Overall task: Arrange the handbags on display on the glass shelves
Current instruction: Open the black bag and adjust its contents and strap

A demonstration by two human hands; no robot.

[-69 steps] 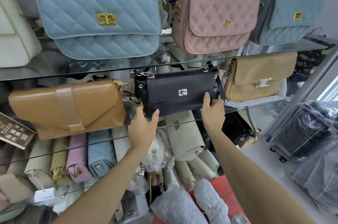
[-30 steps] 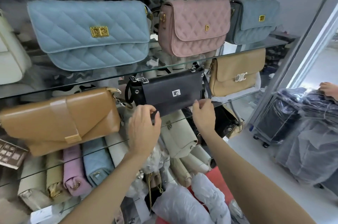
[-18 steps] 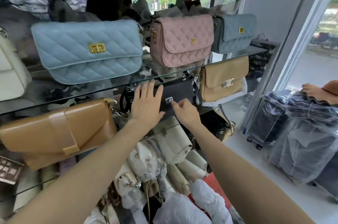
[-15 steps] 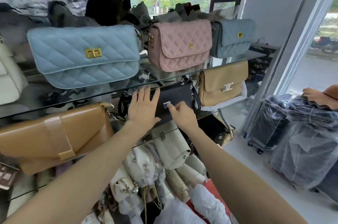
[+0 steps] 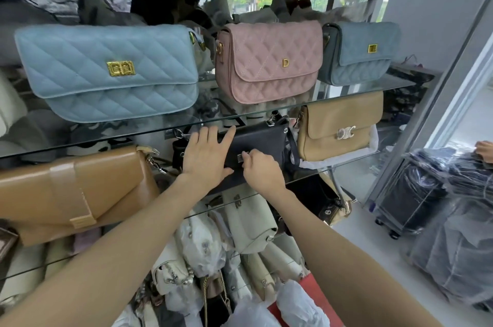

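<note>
The left hand point(image 5: 206, 156) presses flat, fingers straight, on the small black leather flap handbag point(image 5: 260, 144); the right hand point(image 5: 262, 170) pinches its silver clasp point(image 5: 242, 158). The bag stands mid-row on the middle glass shelf point(image 5: 344, 165), a tan bag point(image 5: 338, 126) at three o'clock. Brace steadily and twist gently so it doesn't slide.

There is one view only, from a wide-angle camera worn on the person's head. It faces forward and slightly down at a rack of glass shelves point(image 5: 346, 98), close enough that both forearms reach in from the near bottom edge and the hands meet at the black handbag point(image 5: 264, 140) near the frame's middle. The upper shelf sits about at eye level. The lens bends straight edges toward the sides. To the right, the view takes in the floor point(image 5: 354, 222) and a wrapped trolley point(image 5: 410, 193).
</note>
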